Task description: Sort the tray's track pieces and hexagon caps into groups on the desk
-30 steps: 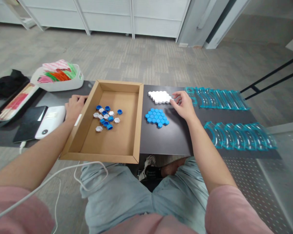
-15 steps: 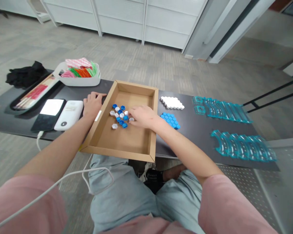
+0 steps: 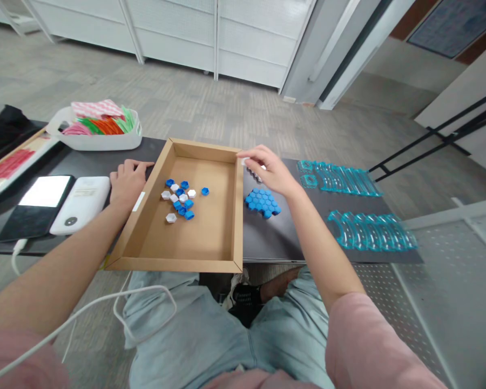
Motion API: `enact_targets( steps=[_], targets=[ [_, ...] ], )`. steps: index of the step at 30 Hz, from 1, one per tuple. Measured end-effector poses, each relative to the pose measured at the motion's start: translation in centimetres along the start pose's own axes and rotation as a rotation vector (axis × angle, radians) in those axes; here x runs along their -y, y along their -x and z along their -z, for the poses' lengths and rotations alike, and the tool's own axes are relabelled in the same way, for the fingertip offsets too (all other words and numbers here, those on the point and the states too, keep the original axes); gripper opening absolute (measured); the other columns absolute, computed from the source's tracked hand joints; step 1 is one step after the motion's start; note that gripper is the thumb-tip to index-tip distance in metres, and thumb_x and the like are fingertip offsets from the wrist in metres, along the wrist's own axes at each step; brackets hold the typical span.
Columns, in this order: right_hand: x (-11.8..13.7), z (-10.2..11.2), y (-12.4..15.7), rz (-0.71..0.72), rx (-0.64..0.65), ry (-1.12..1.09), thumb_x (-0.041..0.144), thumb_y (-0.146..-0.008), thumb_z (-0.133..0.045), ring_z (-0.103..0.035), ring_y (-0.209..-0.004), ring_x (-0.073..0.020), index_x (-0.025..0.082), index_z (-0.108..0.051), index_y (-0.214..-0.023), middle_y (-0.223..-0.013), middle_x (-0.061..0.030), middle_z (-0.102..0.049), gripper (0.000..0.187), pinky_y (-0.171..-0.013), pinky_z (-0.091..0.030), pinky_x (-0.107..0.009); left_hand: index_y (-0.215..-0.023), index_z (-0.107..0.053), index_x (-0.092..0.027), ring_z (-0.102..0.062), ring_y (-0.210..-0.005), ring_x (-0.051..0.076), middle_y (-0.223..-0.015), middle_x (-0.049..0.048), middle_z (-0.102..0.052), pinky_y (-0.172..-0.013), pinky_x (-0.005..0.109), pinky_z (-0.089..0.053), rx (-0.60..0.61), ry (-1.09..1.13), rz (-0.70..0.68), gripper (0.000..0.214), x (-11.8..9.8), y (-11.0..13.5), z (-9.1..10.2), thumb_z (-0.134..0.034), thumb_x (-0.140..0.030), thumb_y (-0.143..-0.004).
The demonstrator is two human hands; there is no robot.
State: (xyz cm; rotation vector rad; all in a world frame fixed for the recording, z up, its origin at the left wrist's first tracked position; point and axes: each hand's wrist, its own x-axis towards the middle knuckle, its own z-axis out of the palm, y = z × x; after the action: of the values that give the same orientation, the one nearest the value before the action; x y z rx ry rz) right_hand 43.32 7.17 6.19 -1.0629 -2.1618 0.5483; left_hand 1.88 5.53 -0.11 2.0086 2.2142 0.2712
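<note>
A shallow cardboard box (image 3: 200,265) holds several small loose blue hexagonal pieces (image 3: 204,191) and white hexagonal pieces (image 3: 170,218), mostly gathered in its left half. Over the box's right rim, my right hand (image 3: 269,168) pinches a white hexagonal piece (image 3: 244,161). Beneath that hand lies a block of white hexagonal pieces (image 3: 257,173), largely hidden by the fingers. Nearer to me, a block of joined blue hexagonal pieces (image 3: 263,202) rests on the dark table. My left hand (image 3: 128,182) lies on the table against the box's left wall, thumb stretched out, holding nothing.
Left of the box are a white power bank (image 3: 81,205), a phone (image 3: 36,208) with a white cable, and a white basket (image 3: 101,141) of coloured strips. Rows of clear teal plastic parts (image 3: 372,231) lie on the right. The cable (image 3: 89,308) hangs across my left arm.
My right hand has moved from the pieces inside the box to the right, over the white block, with a white piece in its fingers. The view has turned right; my left hand stays beside the box.
</note>
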Motion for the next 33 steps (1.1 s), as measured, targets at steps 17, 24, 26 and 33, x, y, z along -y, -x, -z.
enact_targets(
  steps=[17,24,26,33],
  targets=[
    [-12.3,7.0,6.9,-0.418,-0.337,0.300,0.037,-0.093,-0.078,-0.069,-0.078,-0.0254,0.027,-0.074,-0.095,-0.098,-0.0067,-0.084,0.011,-0.088,-0.056,-0.046,-0.166,-0.058,-0.018,-0.050,-0.151,0.047,-0.164,0.0281,-0.054,-0.129,0.066,-0.042,0.025,-0.106,0.107,0.067,-0.3,-0.8,0.1,-0.029,-0.042,-0.110],
    [-13.7,6.4,7.1,-0.480,-0.237,0.424,0.034,-0.094,-0.081,-0.072,-0.102,-0.0350,0.028,-0.075,-0.095,-0.100,-0.0073,-0.085,0.009,-0.110,-0.044,-0.056,-0.164,-0.063,-0.026,-0.050,-0.153,0.047,-0.162,0.0236,-0.057,-0.131,0.066,-0.041,0.004,-0.056,0.146,0.070,0.7,-1.6,-0.4,-0.028,-0.047,-0.107],
    [-13.9,6.2,7.1,-0.479,-0.219,0.429,0.036,-0.093,-0.084,-0.071,-0.105,-0.0368,0.028,-0.075,-0.094,-0.099,-0.0077,-0.085,0.012,-0.111,-0.042,-0.058,-0.166,-0.063,-0.026,-0.050,-0.155,0.047,-0.164,0.0235,-0.056,-0.132,0.066,-0.040,0.001,-0.047,0.154,0.074,0.7,-1.6,-0.4,-0.026,-0.049,-0.107],
    [-14.8,5.8,7.1,-0.471,-0.261,0.435,0.041,-0.104,-0.073,-0.069,-0.111,-0.0379,0.027,-0.080,-0.103,-0.109,-0.0121,-0.086,0.016,-0.113,-0.041,-0.061,-0.169,-0.060,-0.017,-0.051,-0.153,0.050,-0.165,0.0288,-0.054,-0.131,0.069,-0.042,0.036,-0.094,0.138,0.079,0.8,-1.8,-0.3,-0.032,-0.052,-0.103]
  ],
)
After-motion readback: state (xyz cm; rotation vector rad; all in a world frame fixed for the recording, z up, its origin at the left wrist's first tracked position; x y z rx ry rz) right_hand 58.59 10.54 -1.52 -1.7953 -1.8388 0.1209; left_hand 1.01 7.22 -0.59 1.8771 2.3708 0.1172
